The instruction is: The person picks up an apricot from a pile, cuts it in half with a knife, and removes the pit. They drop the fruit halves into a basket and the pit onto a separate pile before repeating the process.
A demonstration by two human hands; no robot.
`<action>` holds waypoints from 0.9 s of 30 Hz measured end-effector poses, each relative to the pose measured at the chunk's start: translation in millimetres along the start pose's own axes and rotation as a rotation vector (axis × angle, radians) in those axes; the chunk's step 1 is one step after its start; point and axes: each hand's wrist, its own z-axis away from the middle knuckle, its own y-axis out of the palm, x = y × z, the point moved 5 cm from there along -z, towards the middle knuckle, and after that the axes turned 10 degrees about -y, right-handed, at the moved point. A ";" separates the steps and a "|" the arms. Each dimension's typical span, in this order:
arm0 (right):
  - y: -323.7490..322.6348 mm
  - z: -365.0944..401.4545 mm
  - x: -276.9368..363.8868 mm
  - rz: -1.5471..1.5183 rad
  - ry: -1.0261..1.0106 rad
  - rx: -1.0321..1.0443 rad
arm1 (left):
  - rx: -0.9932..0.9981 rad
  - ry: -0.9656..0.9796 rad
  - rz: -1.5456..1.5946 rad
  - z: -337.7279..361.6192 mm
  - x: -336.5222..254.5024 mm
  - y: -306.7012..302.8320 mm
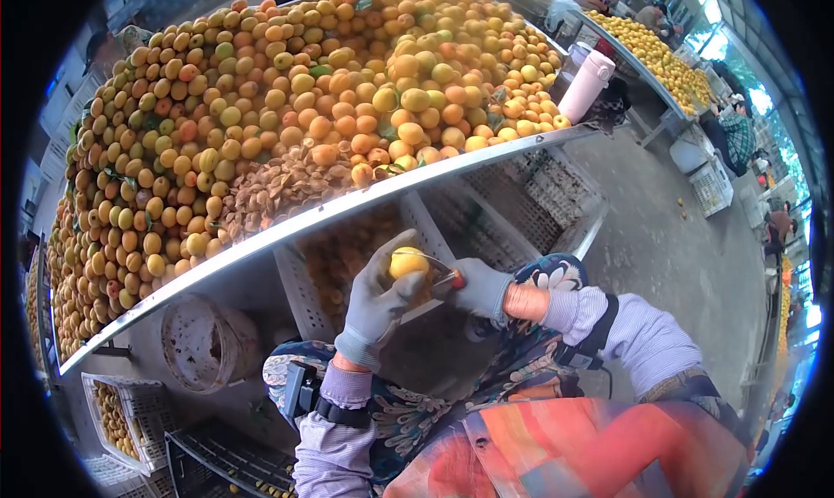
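My left hand (375,300), in a grey glove, grips a yellow apricot (407,261) held up in front of me. My right hand (480,289), also gloved in grey, holds a small red-handled knife (453,279) whose blade touches the apricot's right side. Both hands hover below the metal edge of a big table (287,224) heaped with orange and yellow apricots (287,89). A pile of brown pits (278,185) lies near that edge. My lap is covered by a patterned apron.
A white plastic crate (347,255) with cut fruit stands under the table. A round bucket (204,341) sits lower left, with another fruit crate (117,415). A white-pink bottle (586,81) stands at the table's right end. Other people work at a far table (651,50).
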 end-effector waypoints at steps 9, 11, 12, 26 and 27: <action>20.0 -2.7 5.4 -0.225 -0.135 -0.054 | -0.003 0.032 0.176 1.9 -4.6 6.6; 6.7 5.6 18.4 -0.155 -0.124 0.009 | 0.066 0.022 0.094 3.8 -3.5 7.4; 2.7 8.3 20.7 -0.085 -0.118 0.074 | 0.066 0.024 0.098 5.2 -5.1 7.8; 17.3 1.5 -10.3 -0.236 -0.094 -0.067 | -0.090 -0.018 0.024 -7.0 9.4 -1.0; 19.6 -1.0 -11.4 -0.207 -0.095 -0.101 | -0.109 -0.042 0.020 -5.9 11.3 -3.0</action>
